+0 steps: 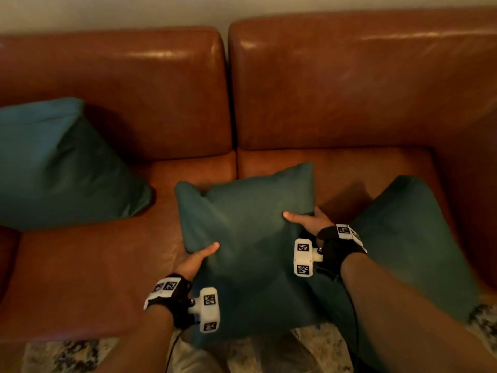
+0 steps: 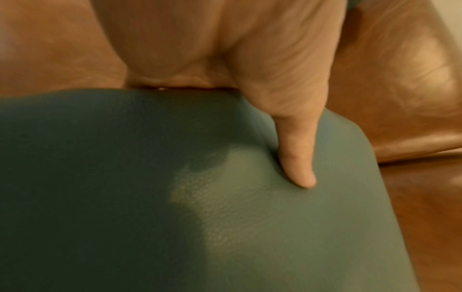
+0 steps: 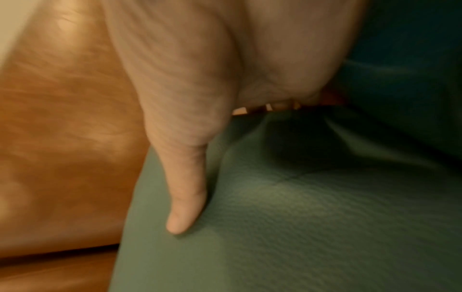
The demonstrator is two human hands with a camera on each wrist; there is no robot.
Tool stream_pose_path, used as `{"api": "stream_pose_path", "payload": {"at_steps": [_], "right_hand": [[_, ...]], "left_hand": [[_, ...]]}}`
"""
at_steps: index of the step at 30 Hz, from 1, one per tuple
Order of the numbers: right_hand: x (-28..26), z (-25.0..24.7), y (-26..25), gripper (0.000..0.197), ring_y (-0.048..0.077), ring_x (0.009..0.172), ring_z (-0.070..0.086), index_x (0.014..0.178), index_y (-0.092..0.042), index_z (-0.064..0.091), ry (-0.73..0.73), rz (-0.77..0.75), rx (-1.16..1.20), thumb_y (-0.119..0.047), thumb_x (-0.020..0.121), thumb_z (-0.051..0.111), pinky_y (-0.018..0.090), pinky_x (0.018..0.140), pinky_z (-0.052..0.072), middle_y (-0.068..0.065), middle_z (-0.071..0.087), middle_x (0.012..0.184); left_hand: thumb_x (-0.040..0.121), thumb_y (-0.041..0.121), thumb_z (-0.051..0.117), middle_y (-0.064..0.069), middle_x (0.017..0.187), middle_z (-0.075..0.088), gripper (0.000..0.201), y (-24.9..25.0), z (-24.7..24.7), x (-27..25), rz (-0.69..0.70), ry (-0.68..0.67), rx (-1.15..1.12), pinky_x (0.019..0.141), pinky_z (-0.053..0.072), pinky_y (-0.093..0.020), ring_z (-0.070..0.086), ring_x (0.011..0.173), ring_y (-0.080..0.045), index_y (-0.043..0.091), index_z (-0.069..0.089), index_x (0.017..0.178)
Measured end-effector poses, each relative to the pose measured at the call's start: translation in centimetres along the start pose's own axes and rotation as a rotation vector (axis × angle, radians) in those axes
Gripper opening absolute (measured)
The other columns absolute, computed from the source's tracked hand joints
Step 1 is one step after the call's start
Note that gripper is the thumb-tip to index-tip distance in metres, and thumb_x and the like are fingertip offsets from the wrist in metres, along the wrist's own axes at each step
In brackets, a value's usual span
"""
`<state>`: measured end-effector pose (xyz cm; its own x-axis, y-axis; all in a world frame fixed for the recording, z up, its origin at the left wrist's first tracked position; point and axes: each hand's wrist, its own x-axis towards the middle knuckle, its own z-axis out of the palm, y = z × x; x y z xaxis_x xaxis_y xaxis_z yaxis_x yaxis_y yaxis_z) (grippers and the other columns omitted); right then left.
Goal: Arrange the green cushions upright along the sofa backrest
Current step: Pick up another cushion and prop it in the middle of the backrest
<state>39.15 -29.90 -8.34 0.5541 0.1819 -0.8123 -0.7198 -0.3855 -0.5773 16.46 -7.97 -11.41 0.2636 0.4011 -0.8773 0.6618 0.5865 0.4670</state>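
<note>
Both hands hold the middle green cushion [image 1: 247,238] above the near edge of the sofa [image 1: 349,84]: left hand [image 1: 192,261] and right hand [image 1: 309,220] each have a closed grip, thumb on top, fingers hidden beneath. Its smooth cover could slip free, or it may slump flat if set short of the backrest [image 1: 363,63]. One cushion [image 1: 53,168] leans far left, another [image 1: 411,238] lies right

One cushion [image 1: 61,168] leans against the sofa backrest [image 1: 161,90] at frame left. A second cushion [image 1: 247,238] sits at centre, over the seat's [image 1: 80,265] front edge. A third cushion [image 1: 411,238] lies just right of it.
</note>
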Motion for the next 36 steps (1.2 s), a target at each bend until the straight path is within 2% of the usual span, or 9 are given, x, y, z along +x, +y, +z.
{"api": "stream_pose_path", "payload": {"at_steps": [4, 9, 14, 18, 21, 24, 30, 33, 36], "right_hand": [[0.2, 1.4, -4.8, 0.086, 0.028, 0.104, 0.067, 0.116, -0.019, 0.063, 0.003, -0.139, 0.094, -0.035, 0.038, 0.095, 0.049, 0.096, 0.052, 0.007, 0.071, 0.116], [0.3, 2.3, -10.8, 0.103, 0.026, 0.114, 0.062, 0.137, -0.02, 0.049, -0.012, -0.326, 0.169, -0.03, 0.044, 0.093, 0.048, 0.099, 0.049, 0.005, 0.064, 0.129], [0.8, 2.1, -12.0, 0.122, 0.023, 0.121, 0.057, 0.145, -0.031, 0.037, -0.037, -0.359, 0.058, -0.039, 0.037, 0.094, 0.046, 0.1, 0.049, 0.0, 0.055, 0.139], [2.1, 3.3, -10.4, 0.149, 0.027, 0.128, 0.052, 0.149, -0.033, 0.025, -0.018, -0.23, -0.008, -0.052, 0.018, 0.094, 0.052, 0.104, 0.045, 0.001, 0.048, 0.146], [3.1, 4.2, -10.4, 0.147, 0.028, 0.122, 0.056, 0.147, -0.032, 0.03, 0.01, -0.211, 0.053, -0.047, 0.017, 0.096, 0.053, 0.101, 0.047, 0.002, 0.055, 0.139], [3.0, 4.7, -10.8, 0.133, 0.031, 0.114, 0.061, 0.138, -0.028, 0.041, -0.015, -0.187, 0.117, -0.036, 0.018, 0.096, 0.056, 0.096, 0.049, 0.005, 0.061, 0.131], [1.6, 5.1, -10.7, 0.091, 0.019, 0.105, 0.06, 0.136, -0.021, 0.042, -0.022, -0.324, 0.128, -0.004, 0.059, 0.087, 0.04, 0.09, 0.051, -0.009, 0.061, 0.109], [2.2, 5.5, -11.4, 0.101, 0.02, 0.11, 0.058, 0.143, -0.02, 0.035, -0.026, -0.32, 0.095, -0.008, 0.058, 0.089, 0.038, 0.092, 0.048, -0.004, 0.057, 0.118], [2.8, 6.0, -11.7, 0.132, 0.026, 0.121, 0.056, 0.147, -0.026, 0.029, -0.022, -0.27, 0.119, -0.031, 0.033, 0.096, 0.049, 0.101, 0.047, 0.0, 0.056, 0.129]], "left_hand": [[0.053, 0.033, 0.094, -0.001, 0.114, 0.071, 0.077, 7.3, 0.4, -0.8, 0.221, 0.009, -0.05, 0.093, 0.052, -0.042, 0.069, 0.1, -0.023, 0.027, 0.058, 0.12], [0.039, 0.031, 0.095, 0.0, 0.117, 0.072, 0.094, 14.9, 0.4, -0.8, 0.454, 0.015, -0.132, 0.095, 0.054, -0.046, 0.069, 0.107, -0.025, 0.033, 0.058, 0.125], [0.064, 0.011, 0.084, -0.009, 0.129, 0.067, 0.075, 17.7, -0.3, 0.0, 0.477, -0.104, -0.271, 0.099, 0.049, -0.059, 0.065, 0.116, -0.033, 0.029, 0.056, 0.132], [0.037, 0.035, 0.098, -0.002, 0.128, 0.067, 0.102, 17.2, 0.3, 1.5, 0.384, -0.045, -0.156, 0.097, 0.051, -0.056, 0.066, 0.113, -0.029, 0.042, 0.052, 0.128], [0.024, 0.042, 0.099, 0.0, 0.127, 0.066, 0.114, 17.7, 0.6, 2.7, 0.372, -0.009, -0.115, 0.098, 0.051, -0.052, 0.066, 0.112, -0.026, 0.041, 0.05, 0.127], [0.027, 0.035, 0.099, -0.004, 0.123, 0.069, 0.096, 18.3, 0.5, 2.3, 0.352, -0.055, -0.114, 0.099, 0.051, -0.053, 0.067, 0.11, -0.028, 0.035, 0.059, 0.114], [0.051, 0.014, 0.09, -0.004, 0.121, 0.067, 0.09, 17.4, -0.1, 1.3, 0.449, -0.002, -0.141, 0.097, 0.05, -0.041, 0.064, 0.111, -0.025, 0.017, 0.052, 0.133], [0.073, -0.005, 0.077, -0.007, 0.122, 0.063, 0.074, 18.3, -0.1, 2.0, 0.486, 0.015, -0.103, 0.097, 0.049, -0.041, 0.061, 0.11, -0.026, 0.011, 0.047, 0.138], [0.071, 0.002, 0.08, -0.003, 0.124, 0.061, 0.083, 19.0, 0.1, 2.5, 0.467, 0.035, -0.054, 0.097, 0.048, -0.039, 0.06, 0.107, -0.023, 0.017, 0.042, 0.143]]}}
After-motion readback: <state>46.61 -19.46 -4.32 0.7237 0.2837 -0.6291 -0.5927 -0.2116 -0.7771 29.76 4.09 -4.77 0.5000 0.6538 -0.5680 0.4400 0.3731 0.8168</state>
